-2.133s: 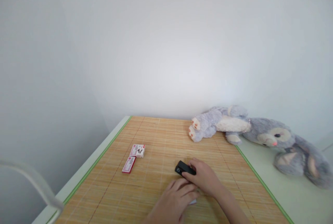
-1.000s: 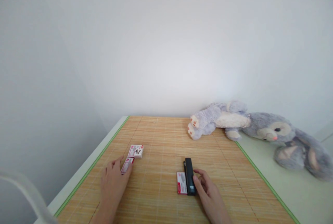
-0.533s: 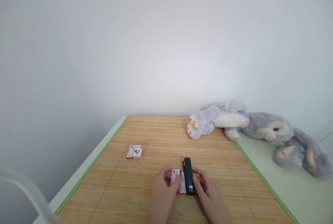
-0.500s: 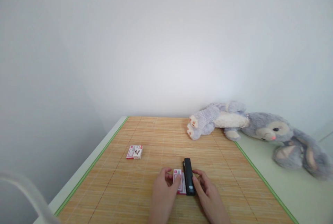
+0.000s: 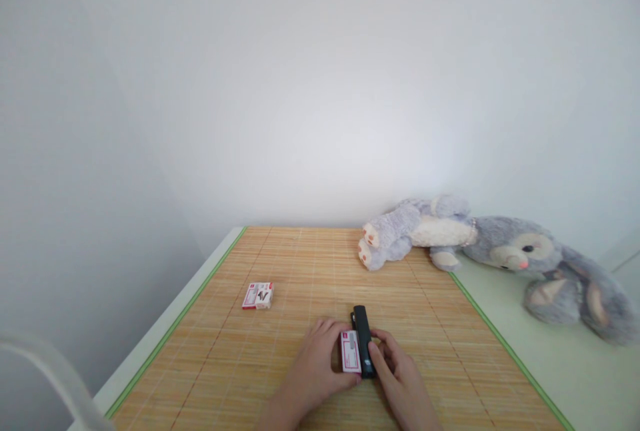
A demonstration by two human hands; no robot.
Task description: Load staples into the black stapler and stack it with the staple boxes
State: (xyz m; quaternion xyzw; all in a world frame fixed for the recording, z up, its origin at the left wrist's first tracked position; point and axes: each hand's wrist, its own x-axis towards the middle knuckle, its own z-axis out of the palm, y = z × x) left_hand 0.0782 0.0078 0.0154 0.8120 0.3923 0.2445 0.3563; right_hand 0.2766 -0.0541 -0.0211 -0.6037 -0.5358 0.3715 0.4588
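Observation:
A black stapler (image 5: pixel 363 345) lies lengthwise on the bamboo mat (image 5: pixel 300 264), near its front middle. A small red-and-white box (image 5: pixel 351 353) lies flush against the stapler's left side. My left hand (image 5: pixel 313 367) curls round this box from the left, thumb at its near end. My right hand (image 5: pixel 397 374) comes in from the right, its bent fingers and thumb pressed on the stapler's near right side. A second red-and-white box (image 5: pixel 258 295) lies alone on the mat, farther left.
A grey plush rabbit (image 5: pixel 500 251) lies on its side at the back right, half on the mat, half on the pale table top (image 5: pixel 550 364). A green strip edges the mat. A white curved tube (image 5: pixel 55 367) crosses the lower left corner. A white wall stands behind.
My left hand reached out to a box on the left, carried it over beside the stapler and now holds it there. The right hand stayed at the stapler, which was turned lengthwise.

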